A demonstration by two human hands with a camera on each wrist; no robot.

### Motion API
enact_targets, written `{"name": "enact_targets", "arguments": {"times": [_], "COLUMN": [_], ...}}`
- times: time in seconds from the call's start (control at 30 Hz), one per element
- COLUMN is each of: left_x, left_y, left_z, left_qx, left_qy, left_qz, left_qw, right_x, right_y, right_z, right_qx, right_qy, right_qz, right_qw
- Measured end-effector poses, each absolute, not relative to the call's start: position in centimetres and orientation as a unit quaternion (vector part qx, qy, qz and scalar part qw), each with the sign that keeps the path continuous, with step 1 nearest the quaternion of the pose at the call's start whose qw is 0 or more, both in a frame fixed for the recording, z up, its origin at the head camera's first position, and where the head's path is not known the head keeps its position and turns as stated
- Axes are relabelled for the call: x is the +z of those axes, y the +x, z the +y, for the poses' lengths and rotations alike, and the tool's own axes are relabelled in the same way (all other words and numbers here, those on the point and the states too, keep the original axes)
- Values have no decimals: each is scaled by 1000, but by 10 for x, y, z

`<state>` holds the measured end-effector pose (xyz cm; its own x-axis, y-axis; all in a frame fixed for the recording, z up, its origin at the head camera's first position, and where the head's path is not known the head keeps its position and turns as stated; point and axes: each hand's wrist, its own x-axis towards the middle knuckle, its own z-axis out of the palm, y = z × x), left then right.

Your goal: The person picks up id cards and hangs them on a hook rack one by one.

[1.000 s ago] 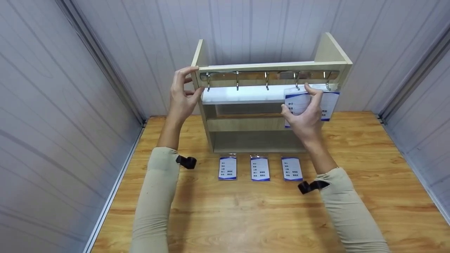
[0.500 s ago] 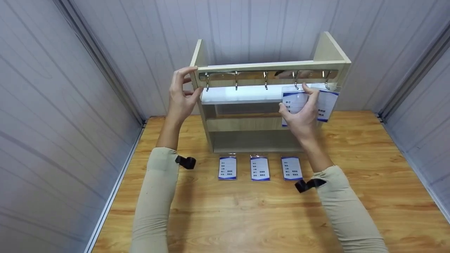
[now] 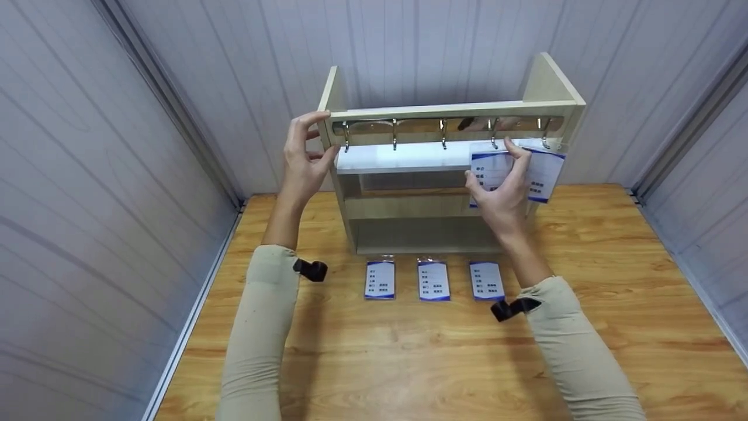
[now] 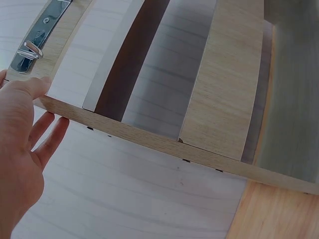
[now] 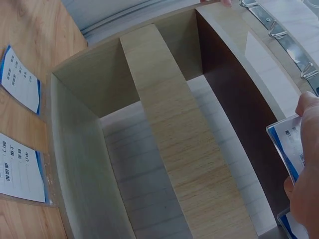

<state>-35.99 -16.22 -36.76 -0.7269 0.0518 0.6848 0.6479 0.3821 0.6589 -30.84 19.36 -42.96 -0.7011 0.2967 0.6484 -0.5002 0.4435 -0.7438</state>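
Observation:
A small wooden shelf unit point(image 3: 409, 207) stands upright, with a metal strip of several hooks point(image 3: 443, 134) across its upper front board. My left hand point(image 3: 305, 161) grips the upper left side panel, thumb at the front and fingers round the outer edge. Close below the second hook from the right, my right hand point(image 3: 507, 193) holds a clear-sleeved ID badge point(image 3: 485, 164) with blue borders. Its index fingertip is right at that hook's lower end, and the hand hides part of the badge. Another ID badge point(image 3: 548, 172) hangs tilted at the rightmost hook, partly behind the hand.
Three more badges lie in a row on the wood-look surface before the shelf: a left badge point(image 3: 380, 280), a middle badge point(image 3: 433, 280) and a right badge point(image 3: 487, 280). Pale panelled walls enclose the back and sides, including the left wall point(image 3: 87, 193).
My right hand has shifted slightly left with its badge, staying by the second hook from the right. The left hand keeps its hold on the side panel.

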Motion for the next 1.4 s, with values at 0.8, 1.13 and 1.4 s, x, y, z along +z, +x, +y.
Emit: {"name": "enact_targets", "arguments": {"times": [0.8,1.13,1.4], "left_x": [-368,-368,-369], "left_y": [-358,-359,-362], "left_z": [-162,-161,-158], "left_qx": [-495,-498,-501], "left_qy": [-226,-221,-219], "left_qz": [-789,-789,-789], "left_qw": [287,285,281], "right_x": [-455,-464,-470], "right_y": [-299,-293,-286], "right_z": [195,198,204], "right_qx": [535,534,535], "right_qy": [80,71,69], "right_qz": [-728,-723,-721], "right_qw": [422,432,434]}}
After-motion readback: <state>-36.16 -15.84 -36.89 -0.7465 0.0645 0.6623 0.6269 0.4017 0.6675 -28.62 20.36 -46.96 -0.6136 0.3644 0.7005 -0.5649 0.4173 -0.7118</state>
